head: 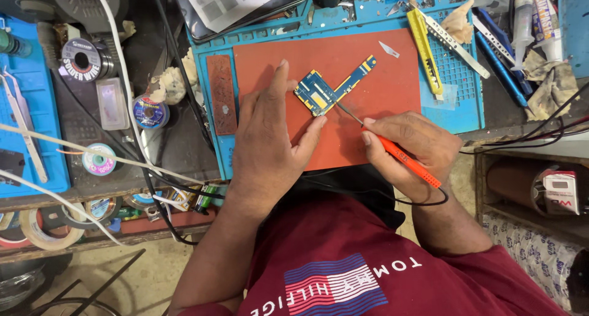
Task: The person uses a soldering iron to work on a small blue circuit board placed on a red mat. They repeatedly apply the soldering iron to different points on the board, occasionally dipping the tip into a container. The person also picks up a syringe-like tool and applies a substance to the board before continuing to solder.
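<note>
Far left, at nine o'clock of the bench, a blue tray (37, 138) holds metal tweezers (21, 126). Just right of it sit a spool of solder wire (83, 59), a clear plastic box (112, 103) and a small blue reel (149, 112). White cables (119, 64) cross this zone from twelve toward seven o'clock.

Centre: an orange-red mat (380, 83) lies on a blue work mat (457, 77). A brown textured strip (221, 94) lies along the red mat's nine o'clock edge.

The left hand (270, 138) rests palm down on the red mat. Its fingers are spread; the forefinger tip and thumb tip press against the nine and six o'clock edges of the blue circuit board (328, 90), steadying it flat rather than lifting it. The board is L-shaped, lying near the mat's middle, its narrow arm pointing toward one o'clock.

The right hand (408, 153) is at four o'clock of the board. Its fingers are closed in a pen-type grasp around an orange-handled soldering iron (408, 162). The metal tip touches the board's lower right edge. A black cord leaves the handle at five o'clock.

Right zone: a yellow utility knife (425, 49) and a metal ruler (457, 43) lie at one o'clock. A small blade (388, 48) rests on the red mat. Tubes (534, 15) and a soiled rag (552, 83) occupy two o'clock.
</note>
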